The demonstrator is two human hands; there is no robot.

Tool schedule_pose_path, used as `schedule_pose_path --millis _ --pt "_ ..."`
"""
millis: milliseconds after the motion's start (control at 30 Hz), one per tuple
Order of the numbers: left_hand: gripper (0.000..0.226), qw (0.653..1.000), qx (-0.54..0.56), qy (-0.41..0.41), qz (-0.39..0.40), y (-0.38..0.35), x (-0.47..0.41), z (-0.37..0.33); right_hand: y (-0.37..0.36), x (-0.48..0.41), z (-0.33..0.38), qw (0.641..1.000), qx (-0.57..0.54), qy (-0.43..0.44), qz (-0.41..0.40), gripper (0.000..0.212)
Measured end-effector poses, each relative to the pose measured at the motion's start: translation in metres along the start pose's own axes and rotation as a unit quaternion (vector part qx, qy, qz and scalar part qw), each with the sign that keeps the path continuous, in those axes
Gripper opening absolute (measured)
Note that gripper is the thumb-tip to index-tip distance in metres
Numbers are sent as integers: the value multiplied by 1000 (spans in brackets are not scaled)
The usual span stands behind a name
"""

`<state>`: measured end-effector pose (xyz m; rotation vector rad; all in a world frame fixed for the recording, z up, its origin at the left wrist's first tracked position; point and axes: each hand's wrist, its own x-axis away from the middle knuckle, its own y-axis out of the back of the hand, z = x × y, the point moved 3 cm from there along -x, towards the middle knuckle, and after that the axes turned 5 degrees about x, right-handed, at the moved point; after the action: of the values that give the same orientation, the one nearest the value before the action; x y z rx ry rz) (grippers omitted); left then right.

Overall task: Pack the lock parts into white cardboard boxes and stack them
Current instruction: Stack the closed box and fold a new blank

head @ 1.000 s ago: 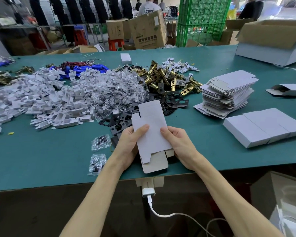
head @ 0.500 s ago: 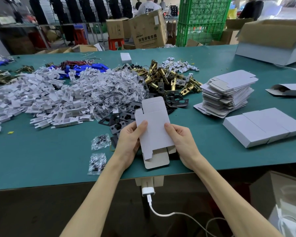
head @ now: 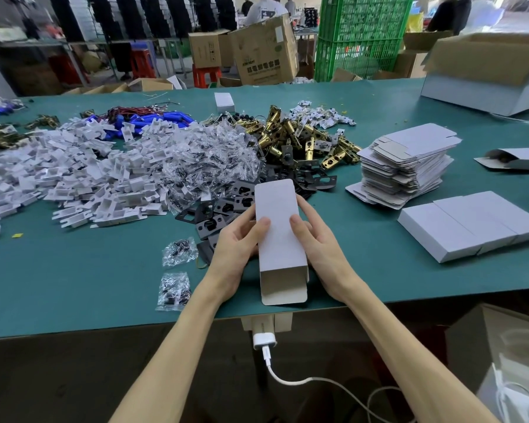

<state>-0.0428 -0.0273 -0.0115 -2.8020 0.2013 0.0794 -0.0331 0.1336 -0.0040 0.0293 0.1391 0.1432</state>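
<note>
We hold the white cardboard box (head: 278,236) above the near edge of the green table (head: 74,288). Our left hand (head: 235,248) and right hand (head: 321,242) each grip a long side, thumbs pressed on its top face. Its near end gapes open with the flap hanging loose, and we cannot tell whether the far end is tucked shut. If it is not, parts slid in may drop straight through onto the black plates (head: 223,209). Squeezing too hard would likely crease the thin walls, and a crushed box may stack crooked beside the finished boxes (head: 471,227).
</note>
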Motion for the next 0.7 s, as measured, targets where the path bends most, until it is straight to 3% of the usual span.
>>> schedule_pose_path --millis 100,333,533,700 --pt "36 1000 1 3 -2 1 0 1 1 0 -1 1000 9 -2 -9 53" --pt "34 1000 3 2 -4 2 -1 3 2 1 -1 1000 -8 -14 -12 45" --pt "17 999 -27 13 -26 6 -1 7 2 2 -2 999 -18 -34 -14 24" --pt "32 998 -38 17 -48 7 0 6 2 1 -5 998 -19 -47 -21 28"
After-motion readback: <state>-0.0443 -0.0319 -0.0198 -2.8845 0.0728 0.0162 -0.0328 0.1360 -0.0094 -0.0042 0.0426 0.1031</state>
